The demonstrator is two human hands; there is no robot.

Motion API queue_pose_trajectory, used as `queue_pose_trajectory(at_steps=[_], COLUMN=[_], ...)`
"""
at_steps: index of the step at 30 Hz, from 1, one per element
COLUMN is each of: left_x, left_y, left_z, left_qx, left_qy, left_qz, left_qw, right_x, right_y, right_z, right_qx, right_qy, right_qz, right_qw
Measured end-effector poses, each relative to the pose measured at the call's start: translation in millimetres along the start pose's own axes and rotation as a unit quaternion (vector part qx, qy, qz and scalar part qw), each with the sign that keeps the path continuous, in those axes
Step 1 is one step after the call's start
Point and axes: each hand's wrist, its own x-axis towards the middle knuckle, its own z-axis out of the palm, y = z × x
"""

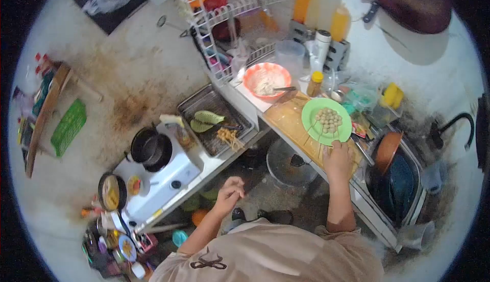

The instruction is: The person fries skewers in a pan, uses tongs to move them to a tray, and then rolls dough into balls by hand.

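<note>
A light green plate (309, 109) lies on the wooden board (278, 112), carrying several skewers of pale round balls (328, 120). Their thin sticks point towards me over the near rim. At that rim is my right hand (339, 160), fingers drawn together over the stick ends; what they grip is too small to make out. My left hand (230, 195) hangs in the air between the two counters, loosely curled with fingers apart and nothing visible in it. Beyond the board, an orange-and-white bowl (266, 74) holds a pale mixture and a utensil.
Left, a white stove (163, 182) bears a dark pot (151, 149) and a frying pan (113, 192). A metal tray (206, 142) holds green leaf-shaped pieces and fried skewers (229, 138). Right of the board is a sink (414, 200) with pans. A yellow-capped jar (315, 83) stands behind the plate.
</note>
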Motion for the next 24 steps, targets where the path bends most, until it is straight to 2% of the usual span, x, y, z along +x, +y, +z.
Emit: queue_pose_trajectory(at_steps=[2,5,6,7,8,11,12,14,15,16,17,21,23,24], left_x=[-9,-25,-32,-41,-51,-78,-94,-121,-139,-163,-187,-270,-311,-333], left_y=[10,27,36,27,29,38,39,39,37,34,33,45,56,61], left_z=[0,-6,-9,-16,-19,-23,-26,-28,-30,-34,-39,-63,-78,-87], left_qx=[-0.002,0.073,0.046,0.039,-0.003,-0.123,-0.099,-0.054,-0.074,-0.091,-0.108,-0.186,-0.221,-0.207], left_qy=[0.004,0.075,0.100,0.123,0.161,0.309,0.353,0.427,0.457,0.484,0.508,0.660,0.710,0.715], left_qz=[-0.026,-0.006,-0.059,-0.037,-0.109,-0.213,-0.221,-0.241,-0.239,-0.237,-0.233,-0.215,-0.198,-0.182], left_qw=[1.000,0.995,0.992,0.991,0.981,0.919,0.904,0.870,0.853,0.838,0.822,0.695,0.638,0.642], right_x=[7,13,11,-1,-14,-41,-49,-69,-79,-91,-104,-166,-221,-254], right_y=[2,-7,-5,-23,-39,-74,-81,-108,-124,-141,-159,-229,-263,-280], right_z=[12,13,22,23,25,52,80,96,100,104,104,125,135,143], right_qx=[-0.040,0.138,0.189,0.268,0.338,0.410,0.444,0.445,0.444,0.471,0.467,0.429,0.405,0.350], right_qy=[0.078,0.193,0.177,0.143,0.104,-0.010,-0.016,-0.043,-0.052,-0.088,-0.134,-0.209,-0.325,-0.375], right_qz=[-0.067,-0.151,-0.194,-0.172,-0.144,-0.220,-0.247,-0.324,-0.360,-0.377,-0.359,-0.457,-0.494,-0.514], right_qw=[0.994,0.960,0.946,0.937,0.924,0.885,0.861,0.834,0.819,0.793,0.797,0.750,0.698,0.687])
